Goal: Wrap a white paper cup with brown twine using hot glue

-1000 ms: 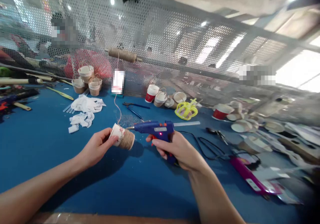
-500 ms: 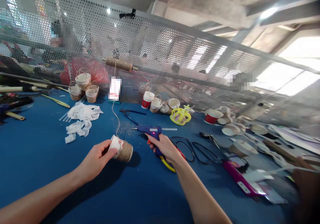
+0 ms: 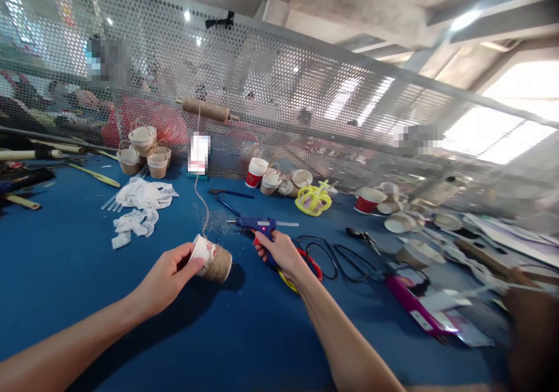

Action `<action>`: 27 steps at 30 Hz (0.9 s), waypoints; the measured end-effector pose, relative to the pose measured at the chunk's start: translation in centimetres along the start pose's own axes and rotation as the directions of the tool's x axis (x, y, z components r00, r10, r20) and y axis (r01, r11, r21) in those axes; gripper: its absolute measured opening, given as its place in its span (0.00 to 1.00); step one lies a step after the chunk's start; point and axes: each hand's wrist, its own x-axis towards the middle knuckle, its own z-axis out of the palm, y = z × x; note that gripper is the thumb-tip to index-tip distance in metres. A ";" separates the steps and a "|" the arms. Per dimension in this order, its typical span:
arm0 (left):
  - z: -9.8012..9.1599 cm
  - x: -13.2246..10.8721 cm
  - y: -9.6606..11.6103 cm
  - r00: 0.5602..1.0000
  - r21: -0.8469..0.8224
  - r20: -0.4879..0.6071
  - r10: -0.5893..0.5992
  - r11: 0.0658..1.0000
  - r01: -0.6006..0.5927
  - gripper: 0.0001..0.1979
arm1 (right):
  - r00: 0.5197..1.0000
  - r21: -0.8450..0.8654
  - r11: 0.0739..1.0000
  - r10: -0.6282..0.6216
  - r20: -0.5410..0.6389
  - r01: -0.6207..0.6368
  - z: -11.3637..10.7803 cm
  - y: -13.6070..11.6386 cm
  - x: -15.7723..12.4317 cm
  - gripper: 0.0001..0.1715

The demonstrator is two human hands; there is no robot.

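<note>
My left hand grips a paper cup partly wound with brown twine, held on its side just above the blue table. A strand of twine runs from the cup up to a twine spool hung on the mesh screen. My right hand is closed round the handle of a blue glue gun, its nozzle pointing left and its red light on, farther back on the table than the cup.
Scissors with red and yellow handles and black cords lie right of my right hand. White paper scraps, twine-wrapped cups, more cups, a yellow crown shape and pliers sit farther back. A person sits behind the mesh.
My right hand has carried the glue gun away from the cup, back and slightly right across the table. The left hand and cup have barely moved.
</note>
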 end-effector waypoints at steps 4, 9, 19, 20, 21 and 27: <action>0.0 0.0 0.0 1.000 -0.007 0.007 -0.003 1.000 0.003 0.12 | 1.000 -0.047 0.999 0.008 0.009 -0.007 -0.2 0.4 0.1 0.14; 0.0 0.0 -0.2 1.000 -0.025 0.024 -0.001 1.000 0.002 0.14 | 0.999 -0.151 0.988 0.043 0.014 -0.040 -0.3 0.7 0.4 0.14; 0.0 0.2 -0.2 1.000 0.010 0.003 0.014 1.000 -0.014 0.13 | 0.997 -0.408 0.910 0.080 0.011 -0.068 0.2 0.5 1.7 0.17; 0.0 0.1 -0.1 1.000 0.008 0.000 0.013 1.000 -0.013 0.13 | 0.997 -0.446 0.893 0.071 -0.002 -0.064 0.1 0.5 1.6 0.16; 0.0 0.1 0.0 1.000 0.004 -0.001 0.010 1.000 -0.010 0.13 | 0.998 -0.485 0.872 0.061 -0.018 -0.062 0.0 0.4 1.5 0.16; -0.1 0.0 0.3 1.000 -0.004 -0.013 0.005 1.000 -0.005 0.12 | 0.990 -0.680 0.726 0.005 -0.139 -0.099 -1.9 -0.6 1.7 0.17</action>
